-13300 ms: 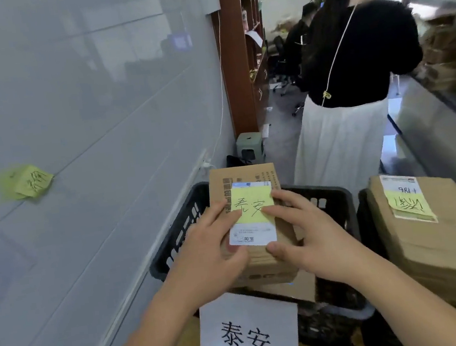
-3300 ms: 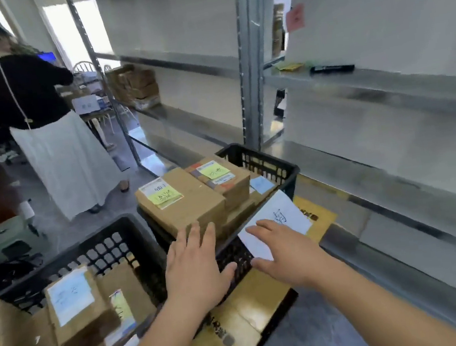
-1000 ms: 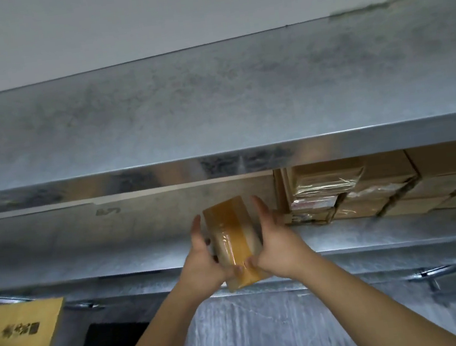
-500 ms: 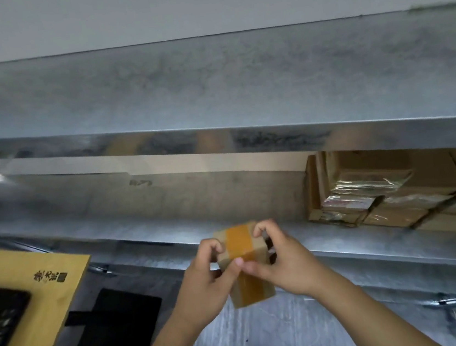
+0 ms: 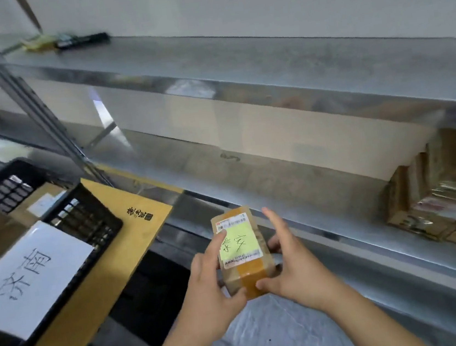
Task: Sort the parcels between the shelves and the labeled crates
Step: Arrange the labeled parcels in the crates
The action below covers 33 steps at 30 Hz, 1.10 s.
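Both hands, left hand [image 5: 206, 284] and right hand [image 5: 296, 273], fingers clamped on a small labelled parcel [image 5: 242, 253], hold it right of the labelled crate [image 5: 83, 219]. Its sorting is unfinished; more parcels [image 5: 439, 198] wait on the shelf [image 5: 281, 195] further right.

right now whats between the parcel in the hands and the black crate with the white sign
In the head view, only the yellow-brown board under the black crate and dark floor lie between it and the parcel.

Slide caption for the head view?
Both hands hold a small taped parcel, yellow note up, before metal shelves.
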Each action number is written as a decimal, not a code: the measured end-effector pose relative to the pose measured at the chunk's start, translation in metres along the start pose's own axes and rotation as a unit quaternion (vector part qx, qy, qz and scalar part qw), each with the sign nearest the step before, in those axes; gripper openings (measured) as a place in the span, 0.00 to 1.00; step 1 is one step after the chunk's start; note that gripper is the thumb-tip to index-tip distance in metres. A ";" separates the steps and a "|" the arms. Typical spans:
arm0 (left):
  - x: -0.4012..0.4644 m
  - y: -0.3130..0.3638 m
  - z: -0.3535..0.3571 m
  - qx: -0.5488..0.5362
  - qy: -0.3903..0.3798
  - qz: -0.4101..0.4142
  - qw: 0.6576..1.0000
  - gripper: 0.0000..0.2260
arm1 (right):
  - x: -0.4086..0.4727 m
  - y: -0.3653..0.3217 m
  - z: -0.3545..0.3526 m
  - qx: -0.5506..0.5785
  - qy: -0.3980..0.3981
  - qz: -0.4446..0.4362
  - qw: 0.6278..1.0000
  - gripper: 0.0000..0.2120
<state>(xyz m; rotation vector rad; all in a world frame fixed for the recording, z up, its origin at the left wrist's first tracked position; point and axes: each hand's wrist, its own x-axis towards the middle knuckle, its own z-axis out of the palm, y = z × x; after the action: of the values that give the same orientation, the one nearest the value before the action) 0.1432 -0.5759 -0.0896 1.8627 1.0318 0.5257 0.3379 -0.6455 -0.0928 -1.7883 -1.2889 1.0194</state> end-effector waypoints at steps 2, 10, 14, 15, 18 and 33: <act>-0.023 -0.015 -0.020 0.014 0.017 0.005 1.000 0.48 | -0.007 -0.016 0.025 -0.021 -0.019 -0.014 1.000 0.64; -0.116 -0.062 -0.115 -0.056 0.086 -0.020 0.995 0.44 | -0.017 -0.093 0.132 -0.025 -0.076 -0.101 0.992 0.49; -0.158 -0.078 -0.162 -0.050 0.158 -0.022 0.986 0.36 | -0.021 -0.134 0.180 -0.006 -0.099 -0.162 0.982 0.50; -0.168 -0.082 -0.173 -0.036 0.173 -0.026 0.984 0.37 | -0.022 -0.144 0.193 -0.010 -0.107 -0.170 0.979 0.51; -0.198 -0.092 -0.204 -0.022 0.215 -0.044 0.975 0.40 | -0.024 -0.172 0.229 -0.005 -0.149 -0.188 0.971 0.54; -0.297 -0.121 -0.310 -0.019 0.384 -0.128 0.914 0.34 | -0.007 -0.266 0.365 -0.038 -0.280 -0.269 0.921 0.47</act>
<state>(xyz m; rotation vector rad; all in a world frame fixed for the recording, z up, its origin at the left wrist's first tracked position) -0.2946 -0.6349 -0.0241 1.4530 1.7282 1.1536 -0.0979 -0.5495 -0.0225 -1.0947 -2.0459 1.1983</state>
